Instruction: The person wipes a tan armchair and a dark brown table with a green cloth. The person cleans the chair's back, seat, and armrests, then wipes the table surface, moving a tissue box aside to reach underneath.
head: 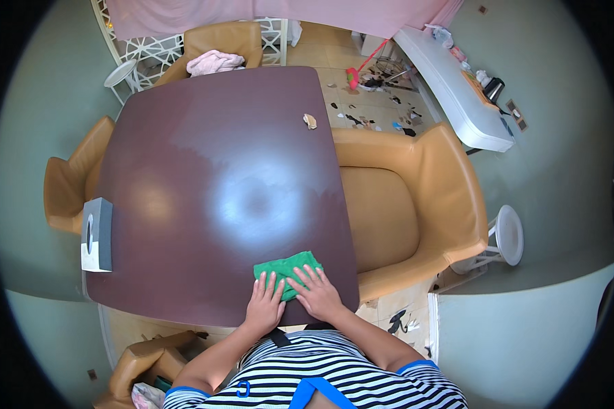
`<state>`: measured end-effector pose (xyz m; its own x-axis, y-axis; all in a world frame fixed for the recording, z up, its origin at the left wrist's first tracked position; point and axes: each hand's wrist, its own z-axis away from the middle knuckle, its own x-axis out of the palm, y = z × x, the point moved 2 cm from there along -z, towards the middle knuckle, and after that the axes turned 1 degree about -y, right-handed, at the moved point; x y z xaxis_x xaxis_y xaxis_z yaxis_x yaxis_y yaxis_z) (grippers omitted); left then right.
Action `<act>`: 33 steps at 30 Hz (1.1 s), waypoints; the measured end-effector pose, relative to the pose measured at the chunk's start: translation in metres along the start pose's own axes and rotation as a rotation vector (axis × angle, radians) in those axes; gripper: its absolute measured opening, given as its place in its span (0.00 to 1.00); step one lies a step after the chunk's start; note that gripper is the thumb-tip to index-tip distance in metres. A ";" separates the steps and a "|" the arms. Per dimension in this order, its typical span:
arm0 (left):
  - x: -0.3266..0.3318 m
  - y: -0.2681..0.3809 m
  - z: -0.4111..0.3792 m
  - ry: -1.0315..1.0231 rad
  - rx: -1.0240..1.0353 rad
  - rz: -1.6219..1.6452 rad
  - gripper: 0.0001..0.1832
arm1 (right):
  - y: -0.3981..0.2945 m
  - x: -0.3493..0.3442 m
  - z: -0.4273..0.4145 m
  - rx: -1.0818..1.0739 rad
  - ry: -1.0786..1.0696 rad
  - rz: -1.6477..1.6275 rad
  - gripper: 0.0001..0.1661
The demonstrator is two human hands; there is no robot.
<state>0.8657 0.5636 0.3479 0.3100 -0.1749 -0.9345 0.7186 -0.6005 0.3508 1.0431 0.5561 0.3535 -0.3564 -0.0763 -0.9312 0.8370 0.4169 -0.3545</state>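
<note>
A green cloth (281, 265), folded into a flat pad, lies on the dark reddish-brown table (194, 245) close to its near right corner. My left hand (266, 301) presses its fingertips onto the cloth's lower left part. On the right side of the same cloth rests my right hand (317, 295), fingers spread and palm down. Neither hand is wrapped around anything. Towards the table's far right edge sits a small crumpled beige item (310, 121), too small to name surely. A grey and white tissue box (97, 235) stands at the left edge.
Tan armchairs (381, 220) border the table; one at the far end holds a pink towel (215, 62). Scraps litter the tiled floor (371, 110) beside a red broom (354, 76). A white side table (442, 76) against the right wall carries an electric kettle (494, 90).
</note>
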 end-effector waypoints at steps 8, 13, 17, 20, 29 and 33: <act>0.022 0.015 -0.156 0.079 -0.175 -0.039 0.31 | 0.132 -0.037 -0.069 -0.019 0.099 0.037 0.30; 0.011 -0.006 -0.223 0.022 -0.327 -0.049 0.32 | 0.177 -0.042 -0.134 -0.045 0.134 0.042 0.29; 0.001 -0.021 -0.256 -0.108 -0.421 -0.074 0.32 | 0.189 -0.040 -0.167 0.009 0.171 0.085 0.27; -0.004 -0.027 -0.261 -0.133 -0.415 -0.067 0.32 | 0.188 -0.037 -0.174 0.037 0.165 0.082 0.28; 0.000 -0.033 -0.264 -0.088 -0.375 -0.029 0.32 | 0.186 -0.036 -0.167 0.137 0.060 0.081 0.31; 0.003 -0.037 -0.261 -0.055 -0.324 -0.015 0.31 | 0.171 -0.035 -0.158 0.226 0.028 0.057 0.31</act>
<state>1.0025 0.7886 0.3477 0.2702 -0.2148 -0.9385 0.8864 -0.3250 0.3296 1.1330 0.7729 0.3392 -0.3146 -0.0317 -0.9487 0.9268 0.2057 -0.3142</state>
